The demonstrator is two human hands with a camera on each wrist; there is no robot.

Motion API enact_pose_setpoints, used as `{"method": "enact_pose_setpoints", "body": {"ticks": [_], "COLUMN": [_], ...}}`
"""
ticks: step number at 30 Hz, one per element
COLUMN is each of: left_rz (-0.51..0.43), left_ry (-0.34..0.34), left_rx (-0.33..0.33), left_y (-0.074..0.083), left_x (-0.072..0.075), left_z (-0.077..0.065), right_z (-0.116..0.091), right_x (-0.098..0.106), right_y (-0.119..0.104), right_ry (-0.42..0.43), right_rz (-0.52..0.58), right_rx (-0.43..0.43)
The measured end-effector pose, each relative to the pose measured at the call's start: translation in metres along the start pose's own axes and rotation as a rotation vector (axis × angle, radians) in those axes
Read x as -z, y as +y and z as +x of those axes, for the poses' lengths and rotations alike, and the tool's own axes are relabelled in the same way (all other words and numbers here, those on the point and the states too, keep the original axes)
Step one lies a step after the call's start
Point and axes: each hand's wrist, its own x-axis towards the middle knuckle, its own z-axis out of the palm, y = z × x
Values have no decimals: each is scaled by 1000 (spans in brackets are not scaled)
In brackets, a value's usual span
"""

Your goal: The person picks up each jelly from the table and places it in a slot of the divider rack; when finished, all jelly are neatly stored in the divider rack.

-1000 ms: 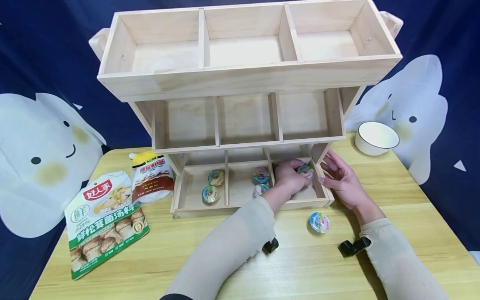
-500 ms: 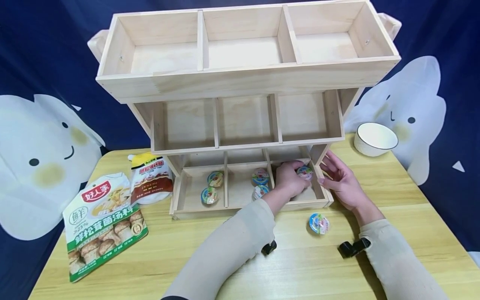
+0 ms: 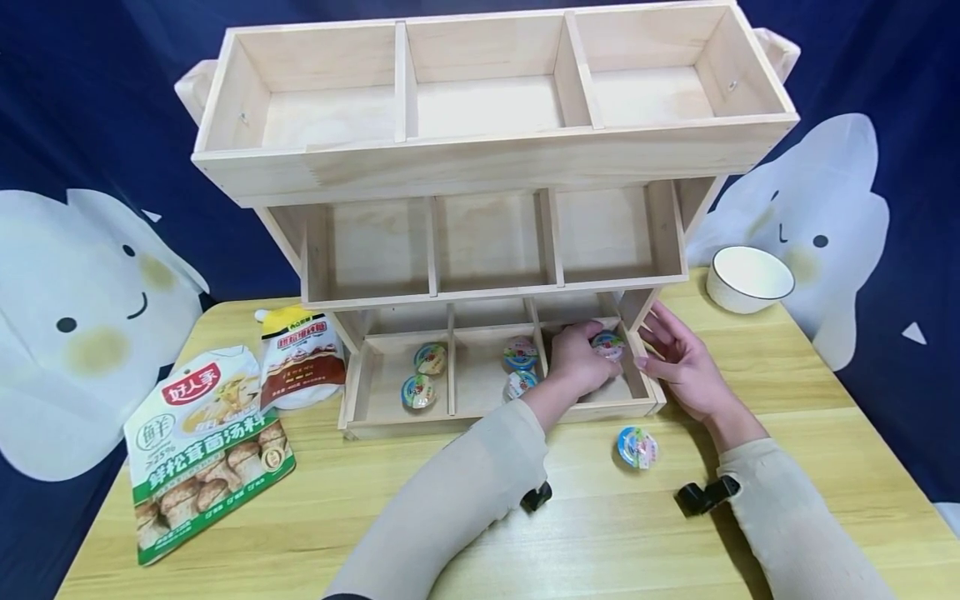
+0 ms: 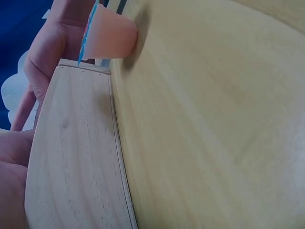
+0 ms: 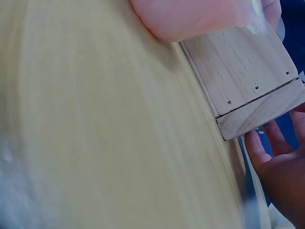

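Note:
My left hand [image 3: 576, 360] reaches into the bottom tier's right compartment and holds a jelly cup [image 3: 608, 345] with a printed lid there, its fingers partly hidden. Beside the wooden rack's [image 3: 495, 158] lower right side is my right hand [image 3: 686, 362]; in the right wrist view its fingertips [image 5: 255, 143] meet the end board's edge. Another jelly cup [image 3: 637, 448] stands upright on the table in front of the rack, pink and translucent in the left wrist view. The middle compartment has two cups, one a jelly cup [image 3: 520, 353]; the left has two more, including a jelly cup [image 3: 431, 359].
A white bowl [image 3: 750, 280] stands on the table [image 3: 600, 542] at the right rear. On the left lie a mushroom soup seasoning pouch [image 3: 210, 454] and a brown-and-white pouch [image 3: 302, 358]. The rack's two upper tiers overhang the bottom one. A dark blue curtain hangs behind.
Both hands and the jelly cups keep nearly the same places. Only a slight shift of the head view shows.

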Motion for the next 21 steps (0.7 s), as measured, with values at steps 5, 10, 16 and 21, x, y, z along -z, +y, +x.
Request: {"method": "enact_pose_setpoints", "body": {"ticks": [5,10,16,21], "left_rz": [-31,-67,-89,-229], "left_ry": [15,32,64,48], "left_rx": [-1,-25,-115,-203], "left_y": [1,4,8,10], "left_x": [1,6,14,23], "left_z": [-2,-7,-13,-22], "right_z": [0,1,0,0], "right_x": [-1,-2,-2,-2], "right_y": [0,-1,-1,0], "right_ry": [6,5,8,6], "right_rz": [3,8,11,11], "right_rx": [-2,1,-2,5]}}
